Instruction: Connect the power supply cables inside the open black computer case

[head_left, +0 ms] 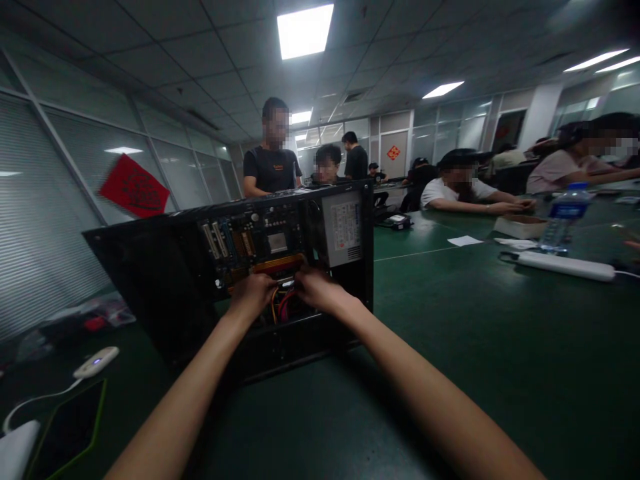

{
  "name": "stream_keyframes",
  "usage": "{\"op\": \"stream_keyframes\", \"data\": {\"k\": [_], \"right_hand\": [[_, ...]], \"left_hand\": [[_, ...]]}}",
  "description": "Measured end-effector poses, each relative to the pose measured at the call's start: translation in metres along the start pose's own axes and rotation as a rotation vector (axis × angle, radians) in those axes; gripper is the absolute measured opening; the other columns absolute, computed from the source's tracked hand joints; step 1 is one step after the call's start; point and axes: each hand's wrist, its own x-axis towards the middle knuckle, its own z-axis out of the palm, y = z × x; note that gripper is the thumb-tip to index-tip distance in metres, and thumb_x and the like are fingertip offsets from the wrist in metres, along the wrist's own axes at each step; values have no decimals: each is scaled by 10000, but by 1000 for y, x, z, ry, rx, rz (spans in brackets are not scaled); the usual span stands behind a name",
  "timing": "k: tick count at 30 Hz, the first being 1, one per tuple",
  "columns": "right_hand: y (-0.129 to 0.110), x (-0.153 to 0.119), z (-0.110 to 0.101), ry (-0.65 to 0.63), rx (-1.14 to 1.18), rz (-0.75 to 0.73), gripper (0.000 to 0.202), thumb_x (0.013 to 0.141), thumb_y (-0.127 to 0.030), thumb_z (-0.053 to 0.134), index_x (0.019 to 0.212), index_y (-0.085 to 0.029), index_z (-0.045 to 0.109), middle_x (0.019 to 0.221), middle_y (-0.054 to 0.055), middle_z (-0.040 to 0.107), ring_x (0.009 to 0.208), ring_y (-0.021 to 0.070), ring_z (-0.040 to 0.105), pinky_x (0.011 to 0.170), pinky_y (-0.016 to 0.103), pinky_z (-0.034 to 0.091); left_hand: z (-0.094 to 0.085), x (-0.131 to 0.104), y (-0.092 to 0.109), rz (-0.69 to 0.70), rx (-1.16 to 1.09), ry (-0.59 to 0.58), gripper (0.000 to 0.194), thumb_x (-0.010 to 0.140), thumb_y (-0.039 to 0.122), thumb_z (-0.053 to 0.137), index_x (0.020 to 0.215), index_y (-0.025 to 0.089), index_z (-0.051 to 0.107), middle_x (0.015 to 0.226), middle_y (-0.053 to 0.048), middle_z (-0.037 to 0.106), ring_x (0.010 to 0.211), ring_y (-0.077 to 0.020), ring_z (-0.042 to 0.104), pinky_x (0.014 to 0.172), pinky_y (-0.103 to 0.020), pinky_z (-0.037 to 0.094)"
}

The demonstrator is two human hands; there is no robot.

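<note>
A black computer case [150, 280] stands on the green table with its side open towards me. Inside it show a motherboard [263, 233], a silver power supply [343, 230] and a bundle of red and yellow cables [285, 308]. My left hand [253, 293] reaches in at the motherboard's lower edge, fingers curled together. Close by on the right, my right hand [315, 288] is also closed, near the end of an orange memory slot [279, 264]. A small pale part shows between the two hands. What the fingertips grip is hidden and blurred.
On the left lie a phone with a green edge [70, 427] and a white cabled device [97, 362]. To the right stand a water bottle [563, 217], a white power strip [565, 265] and an open box [520, 227]. Several people are around the tables beyond.
</note>
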Motion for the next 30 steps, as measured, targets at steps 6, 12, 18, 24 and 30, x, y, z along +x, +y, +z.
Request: {"op": "stream_keyframes", "data": {"k": [6, 12, 18, 24, 30], "right_hand": [[1, 1, 1, -5, -16, -12, 149, 889, -186, 571, 1000, -126, 651, 1106, 125, 626, 975, 213, 624, 805, 274, 463], [0, 0, 2, 0, -30, -21, 148, 896, -176, 564, 1013, -125, 639, 1119, 130, 614, 990, 211, 618, 813, 282, 460], [-1, 13, 2, -30, -130, -106, 165, 924, -158, 511, 1019, -138, 645, 1111, 115, 606, 919, 198, 615, 762, 288, 455], [8, 33, 9, -28, -239, -320, 196, 975, -160, 457, 1060, -138, 632, 1098, 98, 593, 981, 191, 573, 801, 291, 440], [13, 41, 20, -28, -291, -383, 205, 1002, -187, 452, 1086, -126, 629, 1090, 93, 596, 984, 178, 559, 805, 280, 426]], "left_hand": [[2, 2, 1, -19, 29, 24, 249, 899, 291, 553, 1028, 253, 763, 1031, -62, 753, 937, -237, 697, 692, -282, 486], [3, 4, 1, -31, 45, 24, 236, 891, 289, 552, 1022, 251, 745, 1049, -49, 745, 952, -229, 691, 702, -272, 481], [4, 3, 1, -32, 51, 22, 240, 903, 302, 530, 978, 254, 752, 991, -53, 746, 922, -231, 695, 650, -273, 456], [2, 2, 2, -48, 42, 12, 256, 915, 340, 526, 1016, 289, 755, 1017, -45, 752, 936, -224, 693, 681, -276, 462], [-1, 1, 5, -65, 32, -3, 273, 915, 348, 527, 1054, 301, 757, 1041, -54, 755, 939, -247, 697, 681, -295, 469]]}}
